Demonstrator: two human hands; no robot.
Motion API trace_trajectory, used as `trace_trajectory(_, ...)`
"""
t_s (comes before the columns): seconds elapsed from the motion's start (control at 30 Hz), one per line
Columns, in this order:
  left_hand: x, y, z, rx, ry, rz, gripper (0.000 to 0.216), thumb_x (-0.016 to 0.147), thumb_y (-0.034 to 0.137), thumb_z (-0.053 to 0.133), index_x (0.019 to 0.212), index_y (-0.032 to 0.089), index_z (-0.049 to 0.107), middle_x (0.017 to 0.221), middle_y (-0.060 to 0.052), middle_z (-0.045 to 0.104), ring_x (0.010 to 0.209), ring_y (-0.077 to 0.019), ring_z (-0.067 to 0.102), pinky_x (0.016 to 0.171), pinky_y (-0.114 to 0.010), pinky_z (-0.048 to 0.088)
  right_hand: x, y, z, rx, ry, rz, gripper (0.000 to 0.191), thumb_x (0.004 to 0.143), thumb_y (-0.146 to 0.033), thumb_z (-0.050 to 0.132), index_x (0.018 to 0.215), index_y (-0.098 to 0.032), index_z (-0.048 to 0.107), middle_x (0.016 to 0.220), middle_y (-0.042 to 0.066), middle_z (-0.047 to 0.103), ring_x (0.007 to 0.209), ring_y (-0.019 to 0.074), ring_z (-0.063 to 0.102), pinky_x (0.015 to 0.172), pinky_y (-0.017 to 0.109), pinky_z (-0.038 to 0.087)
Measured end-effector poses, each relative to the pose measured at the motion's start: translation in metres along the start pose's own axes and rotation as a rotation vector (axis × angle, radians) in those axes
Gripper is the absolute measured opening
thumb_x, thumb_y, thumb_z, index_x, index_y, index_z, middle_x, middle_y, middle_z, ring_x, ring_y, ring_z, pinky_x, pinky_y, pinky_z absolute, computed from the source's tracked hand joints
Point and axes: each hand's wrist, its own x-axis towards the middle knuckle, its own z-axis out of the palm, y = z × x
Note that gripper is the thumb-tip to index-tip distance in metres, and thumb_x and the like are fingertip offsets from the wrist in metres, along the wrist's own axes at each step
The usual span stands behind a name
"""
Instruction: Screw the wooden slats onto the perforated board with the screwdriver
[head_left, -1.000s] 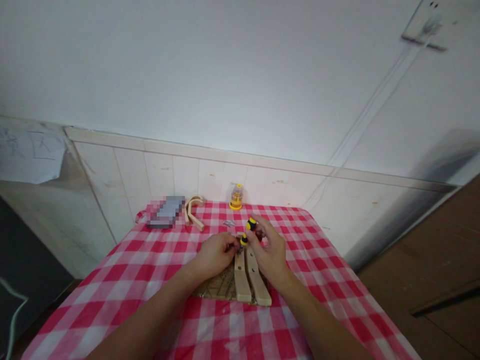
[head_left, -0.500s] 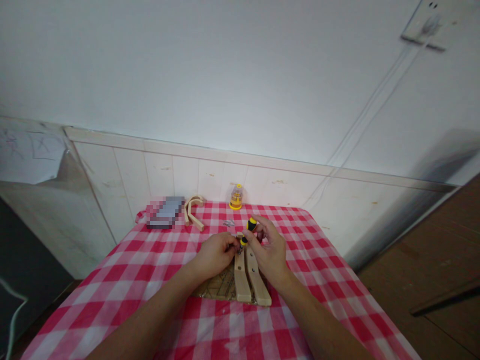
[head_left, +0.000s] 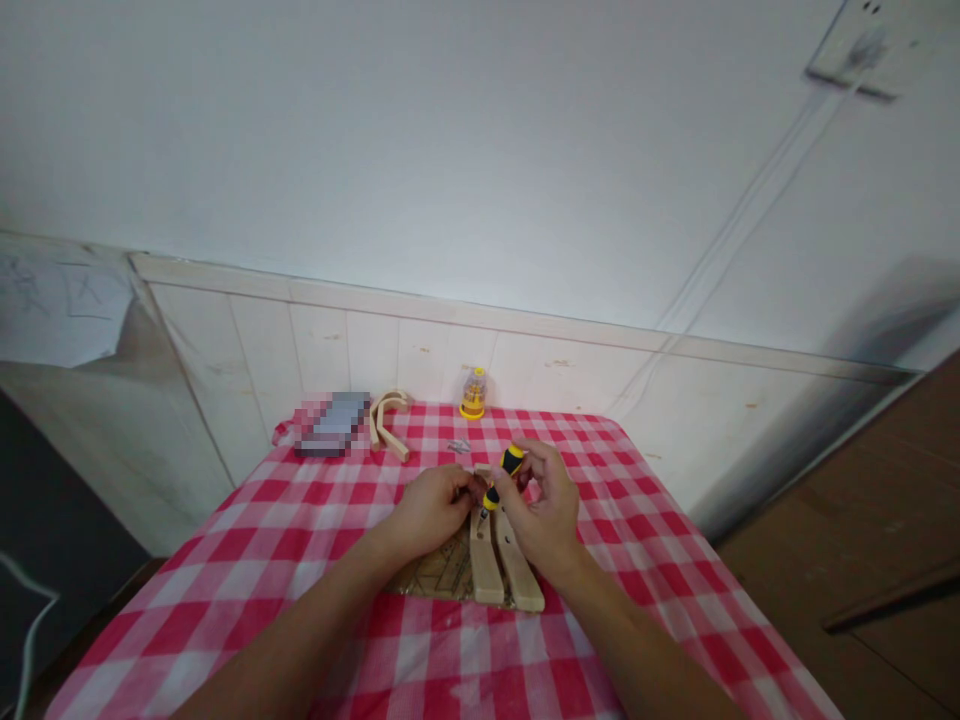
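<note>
A yellow-and-black screwdriver (head_left: 511, 461) is held in the closed fingers of my right hand (head_left: 551, 505). It slants down to the left, its tip near a hole in the left one of two curved wooden pieces (head_left: 487, 575). Alongside lies the right wooden piece (head_left: 523, 575), partly covered by my right hand. My left hand (head_left: 436, 510) has its fingers pressed together at the far part of the left piece, beside the screwdriver; what they pinch is hidden. Both pieces rest on a brown mat with dark lines (head_left: 435, 577).
Small metal screws (head_left: 459, 446) lie beyond my hands. Further back stand a yellow-based bit case (head_left: 473, 395), curved wooden parts (head_left: 390, 440) and a blurred-out grey device (head_left: 334, 425). A red-and-white checked cloth (head_left: 435, 660) covers the table, which meets the wall.
The screwdriver has moved slightly right and toward me, its tip now lower along the left wooden piece. My right hand shifted with it; my left hand stayed nearly still.
</note>
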Motion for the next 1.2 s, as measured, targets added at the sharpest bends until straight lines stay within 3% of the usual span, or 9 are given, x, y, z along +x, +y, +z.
trace_trajectory(0.37,0.0008,-0.0018,-0.0007,0.017,0.001,-0.003,0.02,0.081,0.015,0.053,0.085,0.019,0.072,0.088,-0.004,0.075,0.085,-0.0212,0.068,0.075,-0.03,0.048,-0.0026,0.0001,0.0013,0.006,-0.046,-0.027,0.028,0.085,-0.023,0.064,0.113,-0.023,0.056,0.074,-0.001,0.061,0.06,0.0142,0.056,0.058,0.028,0.048)
trace_trajectory(0.63,0.0009,-0.0033,0.0005,0.002,0.003,-0.004,0.02,0.081,0.016,0.053,0.086,0.019,0.072,0.089,-0.004,0.075,0.086,-0.0214,0.068,0.075,-0.03,0.048,-0.0023,-0.0028,-0.0059,0.088,-0.17,-0.095,0.033,0.088,-0.019,0.058,0.12,-0.025,0.053,0.089,0.002,0.066,0.069,0.0161,0.062,0.064,0.029,0.051)
trace_trajectory(1.2,0.0002,-0.0018,-0.0003,0.009,-0.004,-0.017,0.021,0.081,0.013,0.053,0.086,0.019,0.072,0.088,-0.003,0.075,0.084,-0.0203,0.067,0.073,-0.029,0.047,-0.0022,-0.0034,0.0024,0.032,-0.043,0.013,0.026,0.083,-0.024,0.067,0.105,-0.022,0.054,0.069,-0.005,0.054,0.056,0.0122,0.051,0.054,0.025,0.044)
